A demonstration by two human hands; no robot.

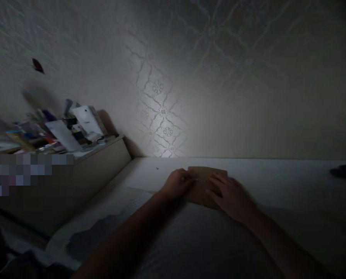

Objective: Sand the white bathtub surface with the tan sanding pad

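A flat brown piece, like cardboard or a paper envelope (208, 173), lies on a pale surface (277, 178) close to a patterned wall. My left hand (177, 185) rests at its left edge with the fingers curled onto it. My right hand (231, 195) lies on top of its right part, fingers stretched forward and pressed down on it. The room is dim and details of the brown piece are hard to make out.
A low shelf or ledge (103, 149) at the left carries a jumble of boxes, bottles and small items (65, 130). A dark object (345, 171) sits at the far right on the surface. Dark fabric (83, 240) lies at the lower left.
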